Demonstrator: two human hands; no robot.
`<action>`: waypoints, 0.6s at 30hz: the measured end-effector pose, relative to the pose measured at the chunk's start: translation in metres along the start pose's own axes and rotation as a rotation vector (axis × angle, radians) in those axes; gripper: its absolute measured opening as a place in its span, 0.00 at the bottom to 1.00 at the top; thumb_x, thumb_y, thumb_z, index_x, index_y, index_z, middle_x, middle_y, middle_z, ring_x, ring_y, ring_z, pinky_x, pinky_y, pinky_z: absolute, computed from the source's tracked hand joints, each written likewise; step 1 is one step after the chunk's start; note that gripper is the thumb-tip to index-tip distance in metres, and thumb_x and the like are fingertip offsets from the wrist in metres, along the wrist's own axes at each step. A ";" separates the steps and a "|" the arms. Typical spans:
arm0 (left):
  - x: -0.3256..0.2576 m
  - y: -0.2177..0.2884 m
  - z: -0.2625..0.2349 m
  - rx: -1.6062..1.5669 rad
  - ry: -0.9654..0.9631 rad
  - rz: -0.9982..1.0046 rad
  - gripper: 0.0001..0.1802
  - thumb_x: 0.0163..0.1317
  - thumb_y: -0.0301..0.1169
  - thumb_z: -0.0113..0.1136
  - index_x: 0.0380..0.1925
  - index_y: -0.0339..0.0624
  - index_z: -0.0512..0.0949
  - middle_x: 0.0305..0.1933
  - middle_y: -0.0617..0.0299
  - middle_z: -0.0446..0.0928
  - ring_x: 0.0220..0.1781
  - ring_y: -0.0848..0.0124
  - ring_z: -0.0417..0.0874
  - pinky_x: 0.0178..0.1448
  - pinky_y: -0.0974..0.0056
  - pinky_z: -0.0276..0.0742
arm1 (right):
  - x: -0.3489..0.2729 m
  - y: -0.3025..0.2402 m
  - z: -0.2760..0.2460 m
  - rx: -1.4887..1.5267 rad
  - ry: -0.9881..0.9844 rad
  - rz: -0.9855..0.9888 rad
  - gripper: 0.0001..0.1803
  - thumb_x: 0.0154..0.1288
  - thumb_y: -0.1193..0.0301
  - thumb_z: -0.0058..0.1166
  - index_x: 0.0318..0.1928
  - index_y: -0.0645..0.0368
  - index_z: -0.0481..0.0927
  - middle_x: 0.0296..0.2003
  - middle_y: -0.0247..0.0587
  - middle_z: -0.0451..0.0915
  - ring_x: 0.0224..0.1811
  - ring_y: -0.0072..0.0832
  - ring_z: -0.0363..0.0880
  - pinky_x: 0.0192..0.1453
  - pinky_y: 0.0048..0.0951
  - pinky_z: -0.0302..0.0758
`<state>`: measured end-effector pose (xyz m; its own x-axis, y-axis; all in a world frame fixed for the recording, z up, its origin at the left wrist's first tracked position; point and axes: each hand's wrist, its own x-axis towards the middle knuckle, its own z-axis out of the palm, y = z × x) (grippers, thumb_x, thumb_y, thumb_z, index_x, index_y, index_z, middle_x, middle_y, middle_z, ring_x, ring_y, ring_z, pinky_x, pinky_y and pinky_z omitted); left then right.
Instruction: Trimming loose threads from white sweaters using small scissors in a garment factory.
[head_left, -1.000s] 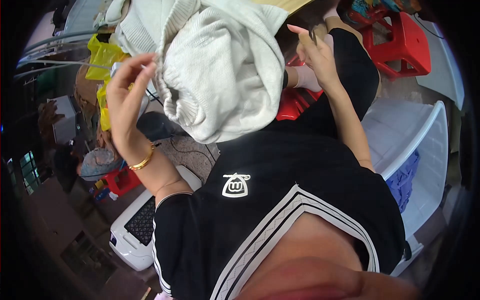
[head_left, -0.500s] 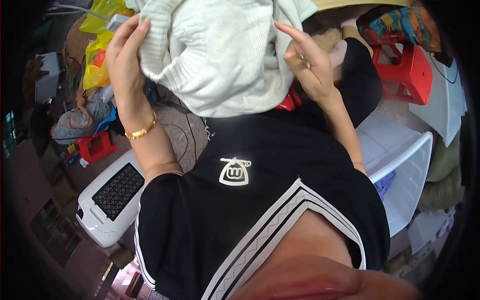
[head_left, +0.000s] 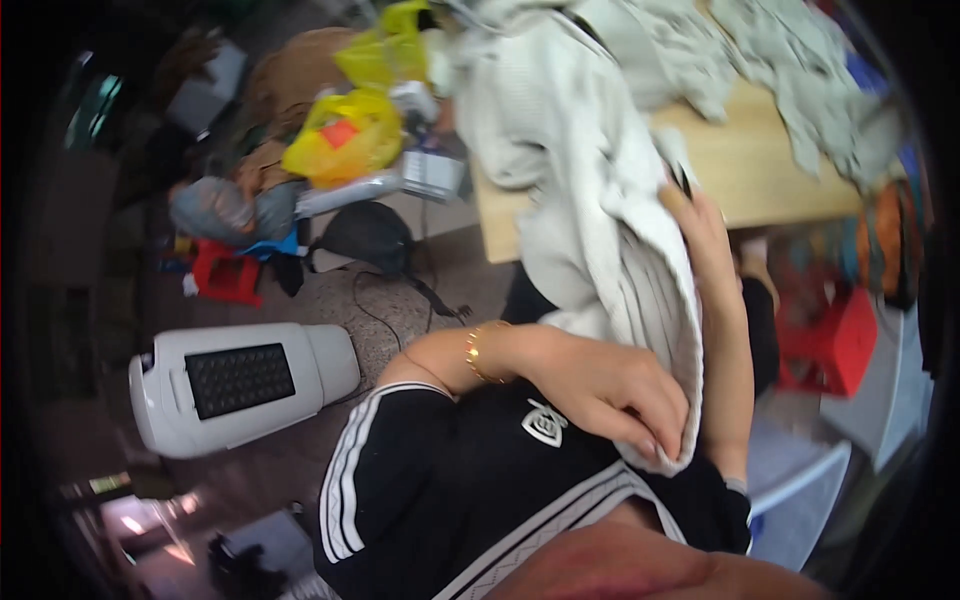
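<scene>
Ahead, toward the upper right, a pale wooden counter [head_left: 765,150] carries more light knitted pieces [head_left: 790,60], blurred at the far side. Left of it sit a yellow plastic bag [head_left: 345,145] and a dark rounded object [head_left: 368,238], with a small red stool [head_left: 225,275] farther left. A white appliance [head_left: 250,385] with a black patterned panel lies on the speckled floor [head_left: 372,318]; a larger red stool [head_left: 825,345] and a translucent tub [head_left: 800,490] stand to the right.

The off-white knitted garment [head_left: 590,170] hangs in long, loose folds from the counter toward the person's chest, its ribbed band drawn down into a narrow end.

Across the chest comes the left forearm, a gold bracelet [head_left: 482,352] at the wrist; the left hand [head_left: 610,390] is bent over, its fingers pinching the band's lower end. Beyond the cloth's right edge, the right hand [head_left: 710,245] points upward, fingers closed around a thin dark tool [head_left: 683,180]; whether they also grip the knit, I cannot tell.
</scene>
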<state>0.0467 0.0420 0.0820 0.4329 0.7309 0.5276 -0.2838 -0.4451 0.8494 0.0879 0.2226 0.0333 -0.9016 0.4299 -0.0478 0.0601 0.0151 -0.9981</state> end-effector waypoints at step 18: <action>-0.058 0.027 -0.105 1.406 0.411 -0.287 0.31 0.44 0.18 0.48 0.52 0.47 0.80 0.62 0.54 0.76 0.74 0.51 0.64 0.79 0.39 0.46 | -0.044 -0.021 0.020 0.302 -0.148 -0.038 0.16 0.66 0.70 0.62 0.51 0.66 0.82 0.39 0.31 0.83 0.39 0.14 0.77 0.43 0.18 0.73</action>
<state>-0.0758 0.0418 0.0725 -0.0035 0.8619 0.5070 0.9063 -0.2116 0.3659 0.1180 0.1853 0.0554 -0.9544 0.2985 0.0063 -0.0842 -0.2487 -0.9649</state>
